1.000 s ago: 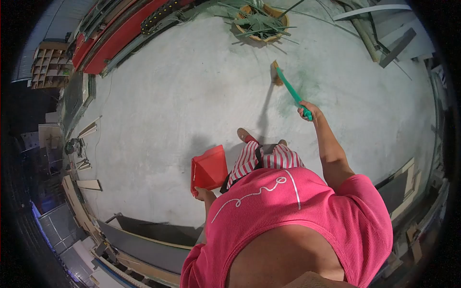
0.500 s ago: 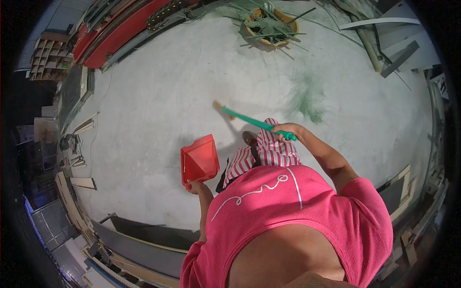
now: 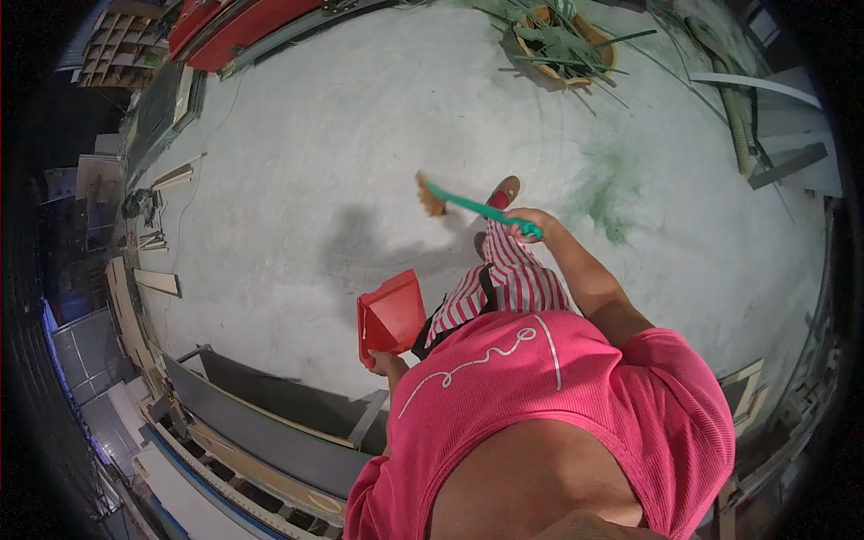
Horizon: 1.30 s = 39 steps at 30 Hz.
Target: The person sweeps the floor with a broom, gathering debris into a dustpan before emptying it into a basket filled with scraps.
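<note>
1. Over a pale concrete floor (image 3: pixel 315 135) in a workshop, seen from the wearer's own head looking down, a person in a pink top (image 3: pixel 540 387) and striped trousers (image 3: pixel 504 279) stands with one shoe (image 3: pixel 502 191) set forward.
2. Right hand (image 3: pixel 526 223) is closed tight round the very end of a brush (image 3: pixel 472 207). The handle runs out to the person's left, across the front of the legs, and the bristle head sits low over the floor just beside the shoe. Whether the bristles touch the floor cannot be told.
3. Gripping it at the end probably lets the bristles reach the floor without stooping.
4. Left hand (image 3: pixel 387 363) is clamped on the grip of a dustpan (image 3: pixel 391 315), held at the left hip with its mouth pointing forward. It looks carried clear of the floor, kept out of the brush's way.
5. Brush: slim bright green handle, short tan bristle head. Dustpan: bright red plastic, wedge-shaped, and what it holds is not visible.
6. Nearby: a green smear (image 3: pixel 612 189) on the floor to the right, a round basket (image 3: pixel 594 36) of green strips at the far edge, and boards (image 3: pixel 261 432) stacked along the left side.
</note>
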Each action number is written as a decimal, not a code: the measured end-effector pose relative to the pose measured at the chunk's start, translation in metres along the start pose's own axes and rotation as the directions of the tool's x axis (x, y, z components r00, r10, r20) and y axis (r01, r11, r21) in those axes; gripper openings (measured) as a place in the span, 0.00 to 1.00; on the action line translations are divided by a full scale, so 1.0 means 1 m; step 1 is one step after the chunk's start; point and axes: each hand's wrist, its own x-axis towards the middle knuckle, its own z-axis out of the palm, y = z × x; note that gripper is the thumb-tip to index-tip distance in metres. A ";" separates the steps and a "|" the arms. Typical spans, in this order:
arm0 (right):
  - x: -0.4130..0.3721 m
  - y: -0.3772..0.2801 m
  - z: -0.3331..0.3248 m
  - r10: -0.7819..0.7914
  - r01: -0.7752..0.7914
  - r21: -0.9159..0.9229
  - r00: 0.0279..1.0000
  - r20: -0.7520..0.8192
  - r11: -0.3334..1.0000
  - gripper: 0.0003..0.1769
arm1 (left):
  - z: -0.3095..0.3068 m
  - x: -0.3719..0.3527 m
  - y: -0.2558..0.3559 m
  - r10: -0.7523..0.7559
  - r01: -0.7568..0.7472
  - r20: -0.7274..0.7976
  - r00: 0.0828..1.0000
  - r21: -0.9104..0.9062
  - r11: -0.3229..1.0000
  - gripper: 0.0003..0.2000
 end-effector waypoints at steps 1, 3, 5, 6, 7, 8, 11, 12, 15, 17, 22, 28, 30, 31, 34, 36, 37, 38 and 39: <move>-0.015 -0.004 -0.008 -0.036 0.039 0.099 0.999 -0.031 0.994 0.12 | 0.001 -0.005 0.001 0.000 0.000 0.001 1.000 0.000 1.000 0.22; -0.048 -0.007 -0.021 -0.145 0.157 0.218 0.987 -0.073 0.963 0.14 | 0.000 -0.014 0.006 -0.010 0.062 -0.177 0.984 0.292 0.954 0.22; -0.081 -0.003 -0.044 -0.283 0.291 0.285 0.957 -0.071 0.913 0.13 | 0.003 -0.018 0.011 -0.043 0.062 -0.099 0.994 0.203 0.977 0.23; -0.098 -0.001 -0.056 -0.345 0.345 0.332 0.937 -0.060 0.878 0.11 | 0.006 -0.019 0.017 -0.040 0.055 -0.059 0.997 0.273 0.961 0.23; -0.113 -0.001 -0.060 -0.356 0.396 0.440 0.918 -0.175 0.806 0.13 | 0.011 -0.020 0.023 -0.041 0.046 -0.021 0.999 0.338 0.940 0.22; -0.129 -0.002 -0.063 -0.351 0.452 0.532 0.892 -0.285 0.716 0.15 | 0.018 -0.017 0.023 -0.043 0.047 -0.018 0.999 0.342 0.939 0.22; -0.169 0.000 -0.066 -0.399 0.491 0.612 0.869 -0.293 0.620 0.13 | 0.048 -0.007 0.026 0.039 -0.054 0.097 0.995 0.165 0.985 0.21; -0.175 -0.002 -0.068 -0.403 0.500 0.613 0.864 -0.301 0.612 0.13 | 0.061 -0.007 0.028 0.128 -0.146 0.176 0.976 0.094 0.985 0.21; -0.194 0.006 -0.065 -0.367 0.548 0.589 0.836 -0.407 0.594 0.11 | 0.100 -0.004 0.036 0.165 -0.159 0.294 0.941 -0.047 0.986 0.21; -0.199 0.009 -0.059 -0.446 0.642 0.298 0.731 -0.517 0.707 0.09 | 0.123 -0.040 0.067 0.022 0.027 0.358 0.934 -0.131 0.991 0.22; -0.205 0.005 0.002 -0.395 0.516 0.152 0.785 -0.478 0.843 0.18 | 0.170 -0.070 0.098 0.065 0.022 0.465 0.883 -0.180 0.983 0.22; -0.133 -0.056 0.048 -0.149 0.158 0.020 0.962 -0.230 0.987 0.24 | 0.200 -0.075 0.123 0.085 0.018 0.449 0.890 -0.221 0.975 0.22; -0.094 -0.090 0.065 -0.029 0.024 -0.039 0.990 -0.142 0.999 0.25 | 0.201 -0.071 0.127 0.100 -0.002 0.420 0.902 -0.226 0.974 0.21; -0.064 -0.105 0.063 0.062 -0.068 -0.065 0.994 -0.087 0.996 0.23 | 0.200 -0.072 0.132 0.107 -0.009 0.411 0.905 -0.234 0.972 0.21; 0.012 -0.160 0.086 0.259 -0.249 -0.254 0.966 0.005 0.935 0.14 | 0.195 -0.076 0.142 0.079 0.009 0.309 0.948 -0.273 0.962 0.19; 0.063 -0.188 0.102 0.238 -0.244 -0.344 0.969 -0.060 0.907 0.13 | 0.191 -0.066 0.137 0.070 -0.016 0.199 0.978 -0.259 0.966 0.18; 0.081 -0.201 0.107 0.202 -0.240 -0.423 0.970 -0.132 0.874 0.13 | 0.189 -0.062 0.134 0.070 -0.017 0.191 0.979 -0.264 0.964 0.18; 0.090 -0.218 0.114 0.205 -0.236 -0.426 0.972 -0.118 0.873 0.13 | 0.187 -0.055 0.131 0.070 -0.018 0.186 0.980 -0.268 0.963 0.18; 0.097 -0.234 0.117 0.257 -0.286 -0.356 0.958 -0.126 0.890 0.11 | 0.184 -0.044 0.126 0.040 0.011 0.192 0.981 -0.260 0.966 0.19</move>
